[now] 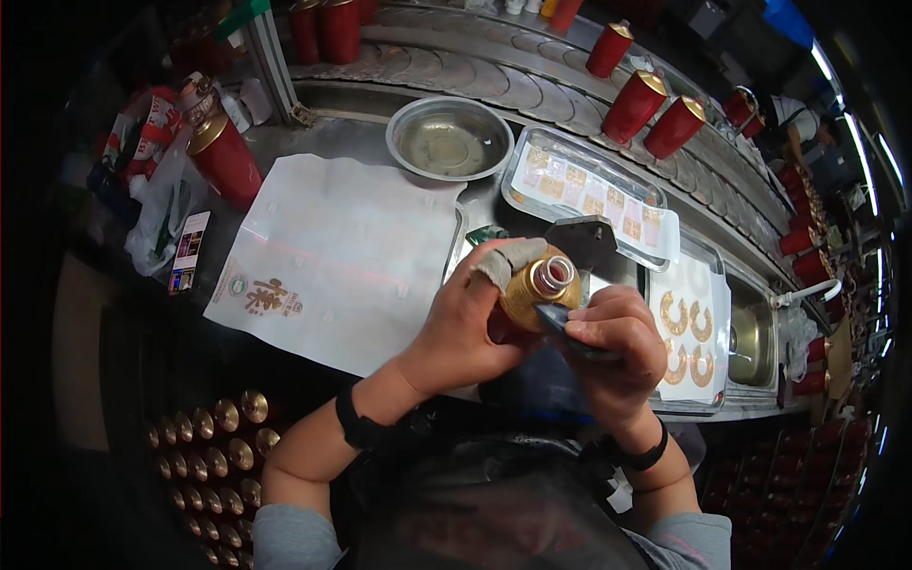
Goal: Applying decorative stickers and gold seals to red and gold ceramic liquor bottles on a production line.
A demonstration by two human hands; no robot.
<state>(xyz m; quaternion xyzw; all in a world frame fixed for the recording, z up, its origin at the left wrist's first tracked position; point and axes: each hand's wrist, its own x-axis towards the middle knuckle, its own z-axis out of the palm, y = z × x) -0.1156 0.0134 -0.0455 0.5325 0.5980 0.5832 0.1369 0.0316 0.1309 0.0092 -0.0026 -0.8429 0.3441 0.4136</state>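
In front of me my left hand (461,332) is wrapped round a bottle (522,299) with a gold shoulder, a red body and an open glass mouth tilted upward. A beige cover sits on one of its fingers. My right hand (622,342) pinches a dark, flat scraper (551,318), whose tip lies against the gold shoulder below the neck. Most of the bottle's lower body is hidden by my hands. Just beyond the bottle is a dark angular metal piece (587,242). To the right, a white sheet (714,313) carries gold C-shaped labels (674,312).
A printed white sheet (347,228) covers the bench at left, with a steel bowl (392,133) behind. Small labels lie in a metal tray (508,195). Red bottles (635,106) stand along a slatted conveyor (456,71). A phone (189,249) is at far left, a sink (755,328) at right.
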